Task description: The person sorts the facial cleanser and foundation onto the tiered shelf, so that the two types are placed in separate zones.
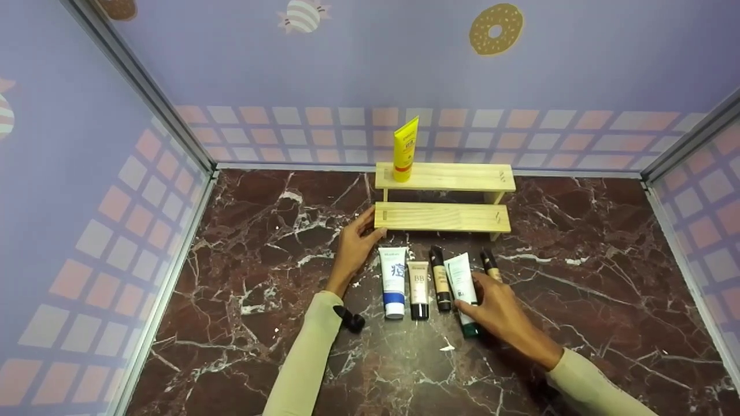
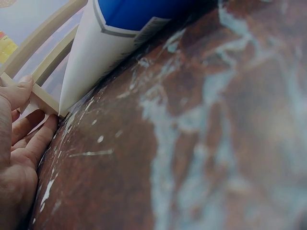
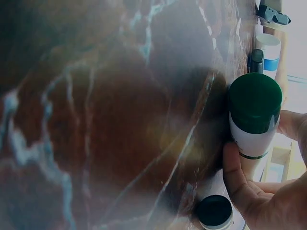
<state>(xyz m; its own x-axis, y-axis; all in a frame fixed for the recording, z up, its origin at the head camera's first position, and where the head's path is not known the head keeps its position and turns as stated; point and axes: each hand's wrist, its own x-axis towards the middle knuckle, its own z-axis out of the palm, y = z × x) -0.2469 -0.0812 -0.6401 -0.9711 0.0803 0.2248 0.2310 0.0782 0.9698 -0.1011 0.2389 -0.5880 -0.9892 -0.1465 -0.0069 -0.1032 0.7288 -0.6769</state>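
My right hand (image 1: 500, 306) grips a white tube with a green cap (image 1: 461, 277), thumb on one side and fingers on the other; the green cap (image 3: 256, 100) faces the right wrist camera. My left hand (image 1: 354, 248) holds the left end of a two-step wooden rack (image 1: 442, 216), its thumb against the wood in the left wrist view. Between the hands lie a white-and-blue tube (image 1: 393, 280), a beige BB tube (image 1: 418, 286) and a black-and-beige tube (image 1: 440, 283). Another black-and-beige tube (image 1: 490, 263) is partly hidden behind my right hand.
A yellow tube (image 1: 404, 151) stands upright on the rack's upper step, at the left. Purple panels with a checked band (image 1: 324, 130) enclose the dark red marble-patterned tabletop (image 1: 260, 346) at the back and both sides. A black strap mount (image 1: 350, 319) sits on the left wrist.
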